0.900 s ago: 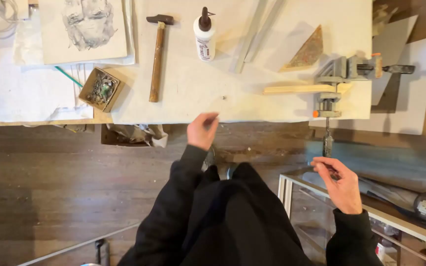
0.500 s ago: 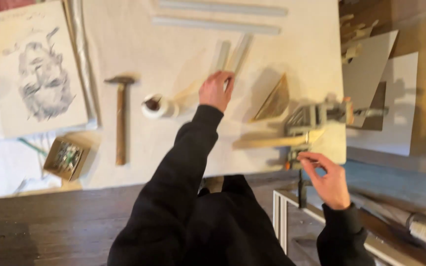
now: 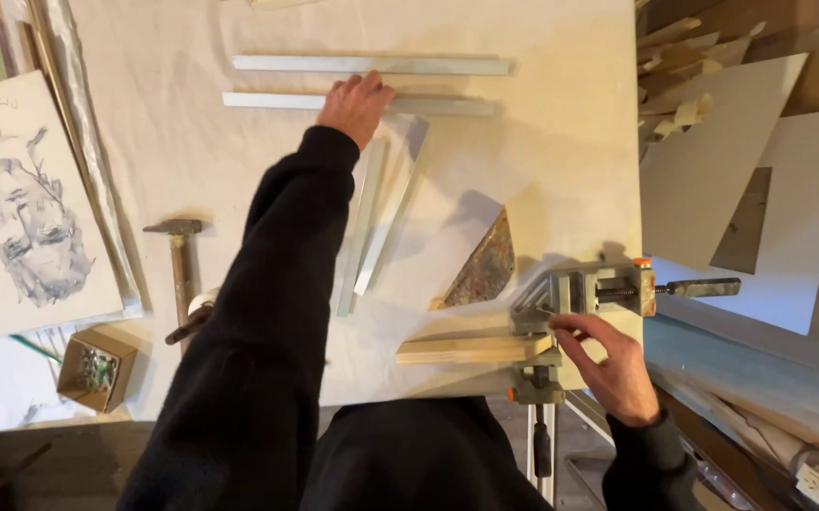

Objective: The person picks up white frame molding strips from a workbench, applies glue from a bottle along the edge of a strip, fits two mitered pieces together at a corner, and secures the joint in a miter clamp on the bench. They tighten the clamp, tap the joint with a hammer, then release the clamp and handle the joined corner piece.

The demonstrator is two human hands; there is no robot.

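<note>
From the left I see a portrait drawing (image 3: 35,232), a small box (image 3: 95,367) and a hammer (image 3: 180,274) on the white table (image 3: 561,142). My left hand (image 3: 355,102) reaches far forward; its fingers lie curled on the nearer of two pale moulding strips (image 3: 447,105), but I cannot tell if they pinch it. To the right, my right hand (image 3: 608,364) rests with spread fingers on the corner clamp (image 3: 575,308), which holds a wooden strip (image 3: 471,348) at the table's near edge.

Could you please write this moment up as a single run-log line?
left hand: on pale strip, far across table | right hand: on corner clamp gripping wood piece | hammer: lying untouched
</note>
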